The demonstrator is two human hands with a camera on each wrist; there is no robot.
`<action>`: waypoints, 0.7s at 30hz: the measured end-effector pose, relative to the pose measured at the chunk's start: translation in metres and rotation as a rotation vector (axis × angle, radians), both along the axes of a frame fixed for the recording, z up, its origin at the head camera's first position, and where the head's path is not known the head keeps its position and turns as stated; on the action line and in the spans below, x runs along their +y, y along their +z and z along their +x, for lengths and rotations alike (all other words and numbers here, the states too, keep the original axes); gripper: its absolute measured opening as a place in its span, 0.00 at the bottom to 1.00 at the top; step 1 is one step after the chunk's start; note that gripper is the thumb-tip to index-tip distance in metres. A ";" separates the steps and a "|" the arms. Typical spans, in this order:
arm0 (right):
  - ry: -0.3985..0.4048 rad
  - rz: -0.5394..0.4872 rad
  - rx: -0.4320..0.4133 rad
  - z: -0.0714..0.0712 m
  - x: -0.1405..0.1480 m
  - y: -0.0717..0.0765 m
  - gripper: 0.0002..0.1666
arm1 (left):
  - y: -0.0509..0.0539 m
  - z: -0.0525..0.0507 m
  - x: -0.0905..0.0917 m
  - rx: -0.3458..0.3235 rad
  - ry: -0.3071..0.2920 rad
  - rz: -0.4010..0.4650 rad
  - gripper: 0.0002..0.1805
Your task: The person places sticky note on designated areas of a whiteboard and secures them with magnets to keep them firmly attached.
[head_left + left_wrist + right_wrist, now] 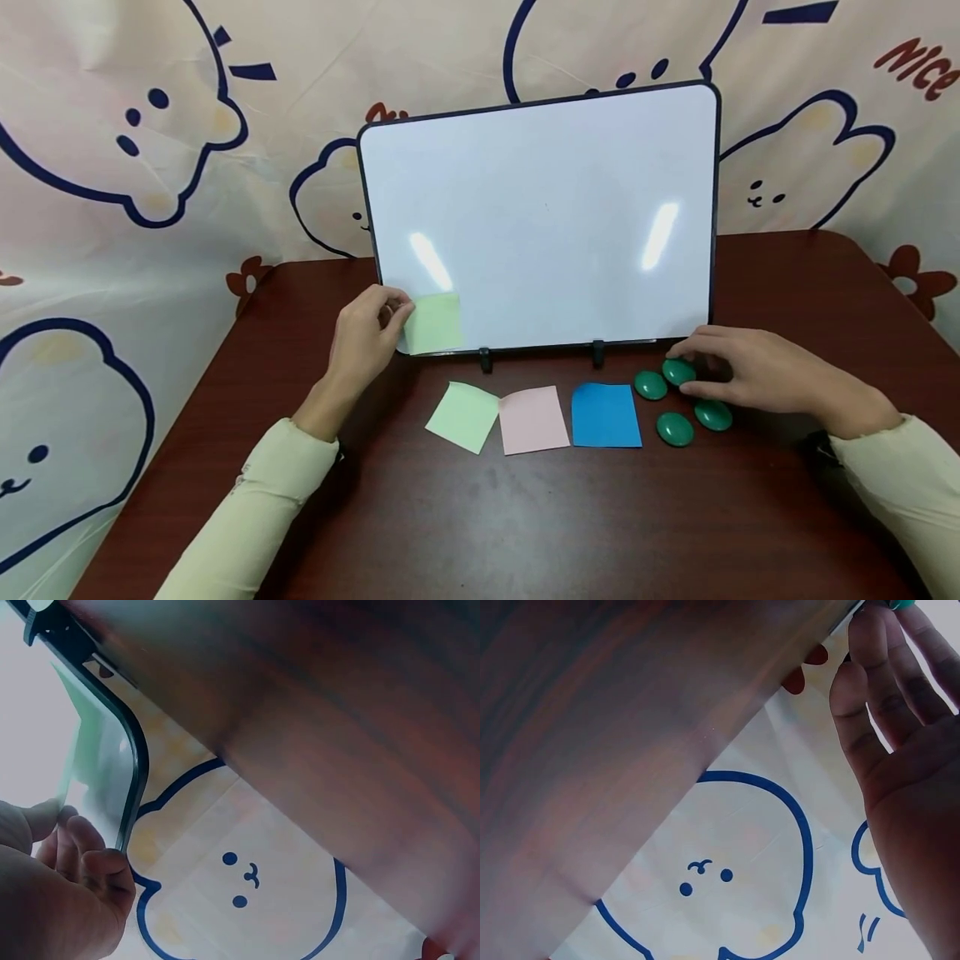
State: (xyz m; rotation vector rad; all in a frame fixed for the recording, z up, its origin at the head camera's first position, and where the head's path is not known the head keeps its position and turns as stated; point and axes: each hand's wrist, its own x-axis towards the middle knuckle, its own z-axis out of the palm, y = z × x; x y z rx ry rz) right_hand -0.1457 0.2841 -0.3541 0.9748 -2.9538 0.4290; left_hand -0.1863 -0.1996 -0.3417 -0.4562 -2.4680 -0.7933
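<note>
At the lower left corner of the whiteboard, my left hand pinches the left edge of a light green sticky note held against the board. The left wrist view shows thumb and fingers meeting at the note's edge. Over on the right, my right hand has thumb and fingertips around a round green magnet, also partly seen in the right wrist view at the fingertips. Around it lie more green magnets on the table.
Before the board lie a second light green note, a pink note and a blue note in a row. Black feet support the board on the brown table. A cartoon-printed cloth hangs behind.
</note>
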 end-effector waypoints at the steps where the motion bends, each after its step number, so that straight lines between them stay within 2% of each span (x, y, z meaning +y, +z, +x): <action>1: 0.001 -0.004 -0.001 0.000 0.000 0.000 0.19 | -0.001 -0.001 0.001 -0.003 0.004 0.002 0.05; 11: 0.025 -0.070 0.024 0.001 0.001 0.002 0.19 | -0.001 -0.011 0.009 -0.027 0.035 0.037 0.07; 21: -0.048 -0.132 0.089 0.007 -0.021 0.006 0.23 | 0.006 -0.019 0.014 -0.091 0.062 0.088 0.08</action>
